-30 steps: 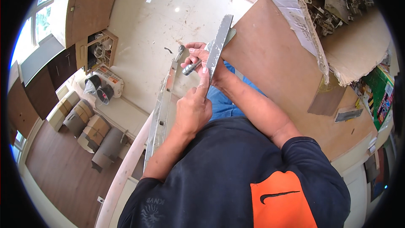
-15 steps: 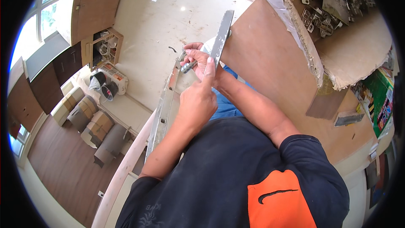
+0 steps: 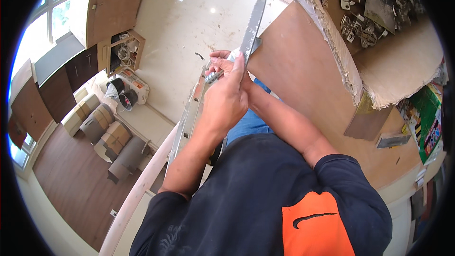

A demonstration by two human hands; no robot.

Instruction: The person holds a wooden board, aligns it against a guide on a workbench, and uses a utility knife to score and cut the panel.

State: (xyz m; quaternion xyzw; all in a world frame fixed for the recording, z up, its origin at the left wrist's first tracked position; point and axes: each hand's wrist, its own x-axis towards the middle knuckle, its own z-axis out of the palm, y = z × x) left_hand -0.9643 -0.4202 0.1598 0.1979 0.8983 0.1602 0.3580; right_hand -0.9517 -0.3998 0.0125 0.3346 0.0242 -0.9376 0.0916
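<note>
Torn-edged cardboard box [image 3: 405, 61] holding metal pieces [image 3: 362, 28], two dark buckets [image 3: 127, 98], grey roll [image 3: 127, 161], brown floor [image 3: 71, 175], bright window [image 3: 60, 19]

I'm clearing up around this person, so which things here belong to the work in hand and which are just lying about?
Work in hand:
long, flat grey blade flecked with white, touched by the left hand
silvery cylindrical metal piece in the right hand

Apparently lying about:
torn brown cardboard box
silvery metal fittings inside it
black round bucket
grey cylindrical roll
</note>
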